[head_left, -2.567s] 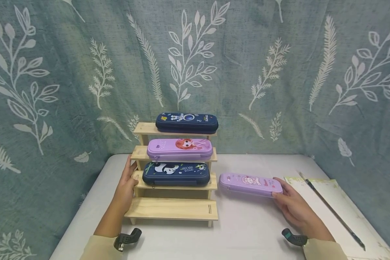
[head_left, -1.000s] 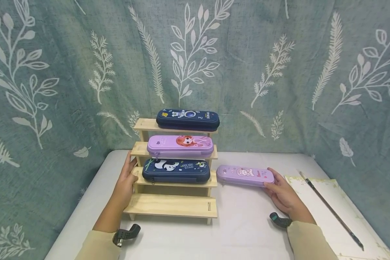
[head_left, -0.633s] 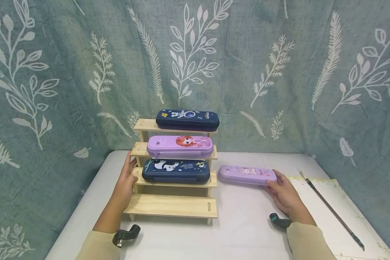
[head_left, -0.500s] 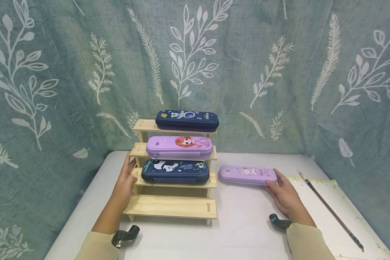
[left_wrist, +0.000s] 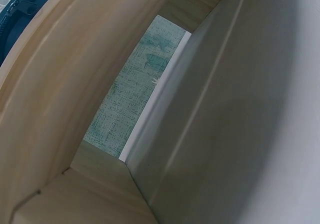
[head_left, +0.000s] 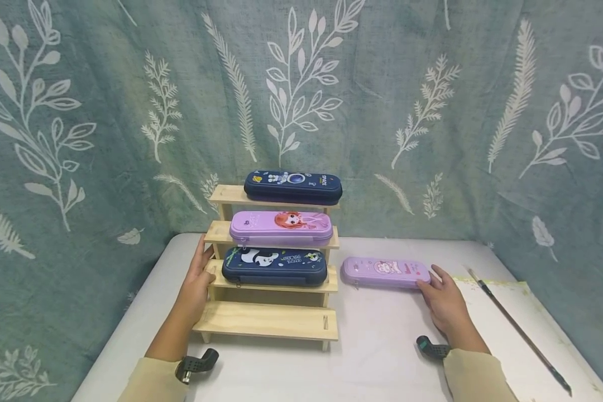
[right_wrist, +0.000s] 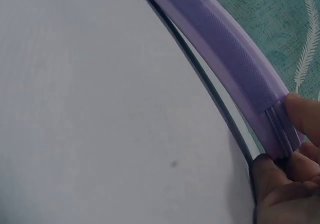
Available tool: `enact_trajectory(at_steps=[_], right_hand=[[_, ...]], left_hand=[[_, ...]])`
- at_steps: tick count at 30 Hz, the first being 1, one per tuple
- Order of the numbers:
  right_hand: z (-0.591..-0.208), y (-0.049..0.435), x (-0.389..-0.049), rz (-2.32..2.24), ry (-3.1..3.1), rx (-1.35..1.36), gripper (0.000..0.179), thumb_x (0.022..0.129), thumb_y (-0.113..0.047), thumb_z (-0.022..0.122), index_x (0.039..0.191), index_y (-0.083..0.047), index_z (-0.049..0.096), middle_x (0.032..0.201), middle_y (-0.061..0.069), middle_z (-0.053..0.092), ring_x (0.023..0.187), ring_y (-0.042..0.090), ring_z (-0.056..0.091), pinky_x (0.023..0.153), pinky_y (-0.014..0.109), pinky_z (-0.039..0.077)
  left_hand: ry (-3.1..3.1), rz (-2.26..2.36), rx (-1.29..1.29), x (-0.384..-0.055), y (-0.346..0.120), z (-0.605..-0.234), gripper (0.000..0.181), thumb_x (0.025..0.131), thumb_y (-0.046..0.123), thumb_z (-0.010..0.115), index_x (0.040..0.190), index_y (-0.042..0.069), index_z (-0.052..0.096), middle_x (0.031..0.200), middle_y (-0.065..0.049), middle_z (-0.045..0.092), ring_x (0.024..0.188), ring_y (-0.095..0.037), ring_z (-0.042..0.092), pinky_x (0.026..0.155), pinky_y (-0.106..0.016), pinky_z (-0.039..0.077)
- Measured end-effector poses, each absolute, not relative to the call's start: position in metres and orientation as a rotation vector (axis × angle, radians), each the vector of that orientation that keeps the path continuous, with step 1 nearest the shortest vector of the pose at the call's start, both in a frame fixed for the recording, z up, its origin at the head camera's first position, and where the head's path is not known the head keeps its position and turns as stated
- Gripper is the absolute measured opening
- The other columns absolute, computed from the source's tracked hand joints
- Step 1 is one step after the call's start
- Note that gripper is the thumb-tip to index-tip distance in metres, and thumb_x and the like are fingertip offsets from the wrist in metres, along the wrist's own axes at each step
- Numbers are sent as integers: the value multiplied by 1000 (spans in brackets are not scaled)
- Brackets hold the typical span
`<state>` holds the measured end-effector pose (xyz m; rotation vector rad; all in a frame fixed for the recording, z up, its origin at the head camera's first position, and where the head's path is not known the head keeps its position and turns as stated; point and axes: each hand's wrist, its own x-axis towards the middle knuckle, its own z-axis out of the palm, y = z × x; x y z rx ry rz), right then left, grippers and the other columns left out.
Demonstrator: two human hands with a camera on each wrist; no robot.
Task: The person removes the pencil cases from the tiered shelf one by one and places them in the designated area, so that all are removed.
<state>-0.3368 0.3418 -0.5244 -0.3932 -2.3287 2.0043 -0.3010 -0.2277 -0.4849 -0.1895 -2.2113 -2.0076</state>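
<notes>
In the head view, a four-tier wooden stand (head_left: 268, 321) stands left of centre. On it lie a navy space pencil case (head_left: 293, 187) on top, a purple girl-print pencil case (head_left: 281, 227) below, and a navy panda pencil case (head_left: 276, 266) on the third tier; the lowest tier is bare. My left hand (head_left: 193, 287) grips the stand's left side, its thumb at the third tier. Right of the stand lies a lilac pencil case (head_left: 387, 272); my right hand (head_left: 444, 304) pinches its right end. The right wrist view shows fingers on the lilac case (right_wrist: 240, 64); none appear in the left wrist view.
A long brush (head_left: 520, 329) lies across a cream sheet (head_left: 548, 335) at the right of the white tabletop (head_left: 377, 357). A leaf-patterned green curtain (head_left: 357, 111) hangs behind. Each wrist carries a dark camera mount.
The lilac case has moved slightly back and turned straighter in line with the tiers. My right hand has gone with it and its fingers sit further toward its end. My left hand stays put.
</notes>
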Motion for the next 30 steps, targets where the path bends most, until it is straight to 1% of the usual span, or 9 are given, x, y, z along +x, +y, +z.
enact_trajectory(at_steps=[5, 7, 15, 17, 19, 22, 24, 27, 30], right_hand=[[-524, 339, -337, 1964, -2330, -400, 84, 108, -25, 58, 170, -21, 2, 175, 10, 12, 159, 31, 23, 124, 44, 29], [-524, 338, -337, 1947, -2333, -402, 82, 108, -25, 56, 170, -20, 3, 175, 10, 13, 159, 31, 23, 124, 44, 29], [-521, 338, -330, 1588, -2553, -391, 69, 111, -33, 45, 170, -18, 11, 173, 13, 21, 157, 35, 28, 120, 52, 35], [-520, 338, -329, 1544, -2579, -383, 70, 111, -35, 46, 170, -17, 12, 173, 15, 22, 157, 37, 29, 121, 53, 34], [-520, 338, -328, 1526, -2598, -381, 72, 111, -37, 47, 170, -16, 11, 173, 15, 22, 157, 38, 28, 121, 54, 33], [-520, 339, -328, 1541, -2608, -375, 76, 109, -39, 50, 170, -13, 12, 173, 16, 20, 158, 38, 26, 122, 54, 32], [-520, 339, -327, 1566, -2604, -371, 77, 109, -40, 51, 169, -12, 11, 173, 16, 19, 158, 38, 25, 122, 54, 32], [-522, 340, -328, 1600, -2589, -361, 80, 108, -40, 53, 169, -11, 11, 174, 17, 18, 159, 38, 24, 122, 54, 32], [-523, 341, -328, 1660, -2553, -355, 82, 107, -40, 55, 169, -10, 11, 174, 17, 17, 159, 38, 22, 123, 55, 30]], left_hand=[[-2215, -1956, -219, -302, -229, -482, 99, 93, -8, 34, 165, 51, -1, 176, -8, 13, 158, -31, 15, 75, -21, 38], [-2220, -1957, -214, -303, -229, -481, 99, 93, -8, 35, 165, 51, -1, 176, -7, 13, 158, -30, 15, 75, -22, 38], [-2213, -2000, -177, -301, -228, -481, 100, 92, -8, 34, 164, 53, -1, 176, -5, 12, 152, -34, 30, 56, -21, 36], [-2213, -1999, -186, -301, -228, -482, 100, 93, -8, 34, 164, 53, -1, 176, -5, 12, 155, -33, 25, 65, -23, 40], [-2215, -2001, -183, -302, -228, -483, 101, 92, -8, 34, 164, 54, -1, 176, -4, 12, 159, -32, 18, 84, -26, 42], [-2210, -2008, -183, -302, -228, -484, 101, 91, -8, 34, 165, 51, -3, 177, -6, 10, 162, -32, 7, 113, -42, 28], [-2202, -2013, -181, -302, -227, -486, 101, 91, -8, 34, 166, 48, -3, 177, -7, 10, 162, -33, 5, 116, -51, 22], [-2210, -2000, -183, -301, -227, -487, 100, 91, -8, 34, 167, 46, -4, 177, -7, 10, 162, -33, 6, 114, -47, 26], [-2218, -1997, -174, -302, -226, -487, 100, 92, -8, 34, 166, 49, -2, 177, -7, 11, 160, -32, 16, 87, -29, 43]])
